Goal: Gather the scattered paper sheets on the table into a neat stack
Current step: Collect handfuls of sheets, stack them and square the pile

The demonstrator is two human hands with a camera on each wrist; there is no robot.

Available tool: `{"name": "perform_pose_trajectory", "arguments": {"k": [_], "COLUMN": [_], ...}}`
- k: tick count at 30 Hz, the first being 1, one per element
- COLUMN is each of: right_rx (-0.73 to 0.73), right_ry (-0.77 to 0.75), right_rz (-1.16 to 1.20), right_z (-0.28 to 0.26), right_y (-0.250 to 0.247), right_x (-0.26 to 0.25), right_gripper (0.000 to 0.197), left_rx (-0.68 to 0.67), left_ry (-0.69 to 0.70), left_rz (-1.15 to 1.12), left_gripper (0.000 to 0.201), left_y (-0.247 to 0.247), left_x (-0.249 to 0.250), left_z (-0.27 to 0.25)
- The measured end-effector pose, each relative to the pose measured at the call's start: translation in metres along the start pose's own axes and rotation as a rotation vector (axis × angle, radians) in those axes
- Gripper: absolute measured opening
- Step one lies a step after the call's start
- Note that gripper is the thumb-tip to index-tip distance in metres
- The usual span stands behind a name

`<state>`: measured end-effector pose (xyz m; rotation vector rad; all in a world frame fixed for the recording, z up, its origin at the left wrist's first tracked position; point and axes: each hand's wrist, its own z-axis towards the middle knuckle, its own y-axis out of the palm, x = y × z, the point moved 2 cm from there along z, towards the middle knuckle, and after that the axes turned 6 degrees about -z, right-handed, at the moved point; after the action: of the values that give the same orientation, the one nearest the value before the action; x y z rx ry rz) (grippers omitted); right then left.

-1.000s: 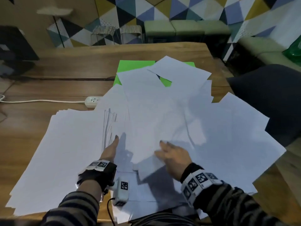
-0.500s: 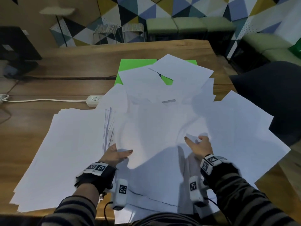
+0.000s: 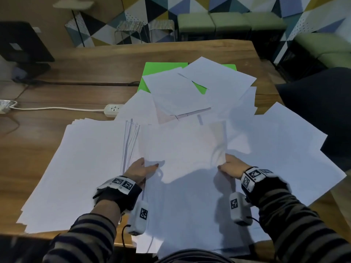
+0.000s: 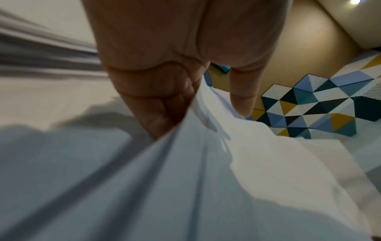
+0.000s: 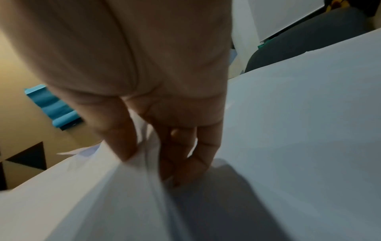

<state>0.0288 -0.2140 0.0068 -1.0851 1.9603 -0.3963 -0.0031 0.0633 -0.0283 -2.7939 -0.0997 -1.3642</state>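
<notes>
Over table [image 3: 57, 141], L hand [image 3: 139, 168] & R hand [image 3: 232, 168] grip bunch of sheets [image 3: 182, 147] by its sides.

Loose sheets [image 3: 247, 149] right of stack [image 3: 79, 168], apparently overlapping.

A white power strip [image 3: 113, 110] beside green stools [image 3: 195, 21].

We find no readable words, brands or numbers anywhere; the wrist bands [image 3: 121, 184] and the small wrist units [image 3: 234, 203] carry only black-and-white square marker patterns, not letters, and the paper sheets [image 3: 182, 149] look blank
</notes>
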Motion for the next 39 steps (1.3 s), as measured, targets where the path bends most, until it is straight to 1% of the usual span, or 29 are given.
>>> {"name": "perform_pose_trajectory", "arguments": {"k": [1,3,4,5,6,8,9,10,12,14,16,17,18,19,20,21,22,23,24,25,27,28,30,32,34,35,37,38,39], "right_rx": [-0.049,-0.086,-0.083,-0.065,-0.035,0.048,0.088,0.132,0.259,0.336,0.262,0.200,0.130,0.071,0.020,-0.012,0.003,0.041,0.070,0.072,0.069,0.107,0.218,0.269,0.263,0.251,0.252,0.256,0.261], "right_ry": [-0.017,-0.054,-0.051,-0.035,-0.028,-0.037,-0.041,-0.048,-0.019,0.002,0.003,0.002,-0.018,-0.054,-0.087,-0.109,-0.107,-0.099,-0.084,-0.074,-0.061,-0.041,0.044,0.126,0.181,0.205,0.224,0.230,0.235], "right_rz": [0.023,0.074,0.124,0.169,0.195,0.197,0.198,0.208,0.281,0.559,0.849,0.921,0.941,0.910,0.853,0.778,0.708,0.656,0.629,0.616,0.550,0.497,0.403,0.390,0.372,0.352,0.307,0.294,0.291], "right_z": [-0.001,-0.003,-0.001,0.002,0.005,0.009,0.012,0.015,0.021,0.027,0.032,0.035,0.034,0.031,0.029,0.026,0.026,0.028,0.032,0.034,0.040,0.043,0.049,0.050,0.050,0.048,0.045,0.044,0.044], "right_y": [0.004,0.013,0.016,0.018,0.018,0.016,0.015,0.013,0.008,-0.002,-0.009,-0.010,-0.013,-0.016,-0.018,-0.019,-0.020,-0.021,-0.022,-0.022,-0.021,-0.023,-0.031,-0.040,-0.045,-0.046,-0.046,-0.046,-0.046], "right_x": [-0.001,-0.003,-0.002,0.001,0.003,0.008,0.009,0.011,0.016,0.025,0.036,0.043,0.044,0.042,0.041,0.037,0.035,0.037,0.041,0.045,0.053,0.057,0.072,0.088,0.098,0.099,0.095,0.092,0.089], "right_gripper": [0.030,0.051,0.061,0.064,0.059,0.032,0.027,0.032,0.066,0.098,0.123,0.133,0.135,0.130,0.115,0.095,0.074,0.060,0.056,0.057,0.056,0.047,0.027,0.024,0.032,0.037,0.042,0.041,0.039], "left_rx": [-0.031,-0.041,-0.023,-0.008,0.007,0.013,0.008,-0.002,-0.028,-0.065,-0.079,-0.084,-0.096,-0.111,-0.129,-0.125,-0.096,-0.043,0.004,0.030,-0.006,-0.005,0.111,0.251,0.346,0.354,0.320,0.309,0.314], "left_ry": [0.027,0.056,0.060,0.071,0.077,0.108,0.132,0.155,0.213,0.228,0.206,0.198,0.190,0.188,0.188,0.192,0.209,0.225,0.244,0.246,0.229,0.232,0.238,0.177,0.116,0.081,0.021,-0.002,-0.026], "left_rz": [0.033,0.046,0.023,0.007,0.002,0.026,0.035,0.040,0.029,-0.047,-0.114,-0.118,-0.091,-0.051,-0.018,-0.004,-0.002,-0.012,-0.017,-0.023,-0.028,0.009,0.037,-0.053,-0.106,-0.136,-0.216,-0.236,-0.242], "left_gripper": [0.044,0.053,0.052,0.048,0.044,0.037,0.035,0.034,0.034,0.035,0.031,0.027,0.026,0.028,0.035,0.048,0.058,0.060,0.055,0.048,0.045,0.044,0.038,0.043,0.042,0.040,0.027,0.028,0.039], "left_y": [0.006,0.015,0.016,0.016,0.015,0.015,0.017,0.021,0.027,0.034,0.039,0.042,0.048,0.056,0.064,0.072,0.078,0.081,0.083,0.083,0.085,0.084,0.076,0.063,0.050,0.047,0.045,0.047,0.050], "left_x": [0.000,-0.004,-0.006,-0.010,-0.011,-0.012,-0.010,-0.006,0.006,0.021,0.038,0.043,0.047,0.048,0.045,0.040,0.034,0.031,0.027,0.026,0.030,0.034,0.042,0.049,0.059,0.065,0.076,0.082,0.088], "left_z": [-0.001,-0.001,-0.001,0.001,0.001,0.000,-0.002,-0.005,-0.008,-0.009,-0.007,-0.006,-0.006,-0.006,-0.005,-0.004,-0.001,0.000,0.002,0.002,0.004,0.009,0.028,0.052,0.072,0.080,0.100,0.108,0.115]}}
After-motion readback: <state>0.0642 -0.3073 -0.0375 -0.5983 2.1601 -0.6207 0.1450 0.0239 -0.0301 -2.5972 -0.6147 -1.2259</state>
